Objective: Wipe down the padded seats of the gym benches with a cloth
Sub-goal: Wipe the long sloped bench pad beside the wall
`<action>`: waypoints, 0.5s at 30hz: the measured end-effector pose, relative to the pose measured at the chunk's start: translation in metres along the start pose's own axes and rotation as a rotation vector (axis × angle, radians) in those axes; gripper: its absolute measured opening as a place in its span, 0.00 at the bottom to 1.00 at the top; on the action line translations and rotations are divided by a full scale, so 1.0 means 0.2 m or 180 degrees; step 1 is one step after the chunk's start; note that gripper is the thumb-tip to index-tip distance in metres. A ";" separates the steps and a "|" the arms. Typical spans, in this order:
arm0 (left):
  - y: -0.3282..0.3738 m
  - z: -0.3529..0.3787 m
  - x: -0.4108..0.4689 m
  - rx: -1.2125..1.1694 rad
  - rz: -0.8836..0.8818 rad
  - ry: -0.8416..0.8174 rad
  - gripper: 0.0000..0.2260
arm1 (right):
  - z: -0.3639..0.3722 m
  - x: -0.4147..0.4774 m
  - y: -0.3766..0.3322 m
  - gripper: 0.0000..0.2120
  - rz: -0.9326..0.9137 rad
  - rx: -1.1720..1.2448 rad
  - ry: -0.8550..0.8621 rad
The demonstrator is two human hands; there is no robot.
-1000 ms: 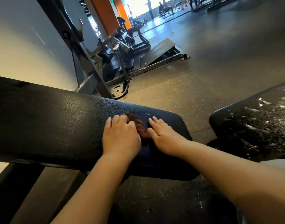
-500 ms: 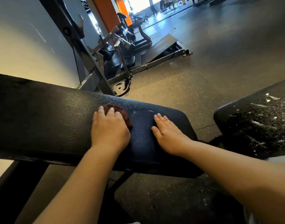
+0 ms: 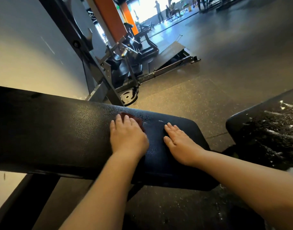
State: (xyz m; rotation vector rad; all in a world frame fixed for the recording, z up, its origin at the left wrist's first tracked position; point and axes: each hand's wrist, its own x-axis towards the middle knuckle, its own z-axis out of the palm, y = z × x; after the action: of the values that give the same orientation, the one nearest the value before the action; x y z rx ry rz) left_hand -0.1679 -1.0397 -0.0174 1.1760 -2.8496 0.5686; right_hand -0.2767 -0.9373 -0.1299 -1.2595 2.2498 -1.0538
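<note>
two bare forearms reach forward from the bottom edge onto a long black padded bench seat [image 3: 59,130] with a pebbled vinyl surface. the left hand [image 3: 127,135] lies flat on a dark red cloth [image 3: 135,118], fingers straight and together, pressing it against the seat near the far edge; only the cloth's far and right edges show past the fingers. the right hand [image 3: 179,140] rests palm down on the bare seat just right of the cloth, fingers straight, holding nothing. small wet droplets speckle the seat around the cloth. right of the seat, apart from it, sits a second black pad [image 3: 267,133] streaked with white foam. beyond the seat a round black weight plate [image 3: 127,97] lies on the speckled rubber floor [image 3: 209,72] under a dark steel machine frame [image 3: 125,67]. farther off stands an orange pillar [image 3: 109,15].
</note>
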 end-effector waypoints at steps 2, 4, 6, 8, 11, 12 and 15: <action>0.12 0.05 -0.05 -0.0052 0.0390 0.0043 0.27 | 0.00 -0.01 -0.01 0.27 0.0011 0.0077 0.0030; 0.18 0.08 -0.09 -0.0042 0.0853 -0.0015 0.25 | -0.01 0.00 -0.01 0.27 0.0018 0.0105 0.0025; 0.15 0.07 -0.08 0.0001 0.1064 -0.0131 0.24 | 0.00 0.01 -0.02 0.27 0.0019 0.0070 0.0024; 0.07 0.04 -0.04 0.0070 0.0943 -0.0107 0.23 | 0.00 0.01 -0.02 0.27 0.0033 -0.0005 0.0046; -0.03 -0.01 0.06 0.0055 0.0318 -0.0146 0.24 | 0.00 0.02 -0.01 0.28 0.0021 0.0015 0.0005; -0.03 -0.02 0.07 0.0063 0.0177 -0.0165 0.24 | -0.01 0.01 0.00 0.28 0.0016 0.0047 -0.0013; 0.07 0.01 0.03 0.0211 0.0261 -0.0082 0.27 | -0.01 0.02 0.00 0.28 0.0021 0.0094 -0.0004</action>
State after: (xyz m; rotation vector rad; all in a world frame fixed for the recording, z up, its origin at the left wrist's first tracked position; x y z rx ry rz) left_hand -0.1812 -1.0349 -0.0239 1.0870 -2.9341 0.6608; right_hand -0.2798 -0.9388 -0.1293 -1.2396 2.2279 -1.0796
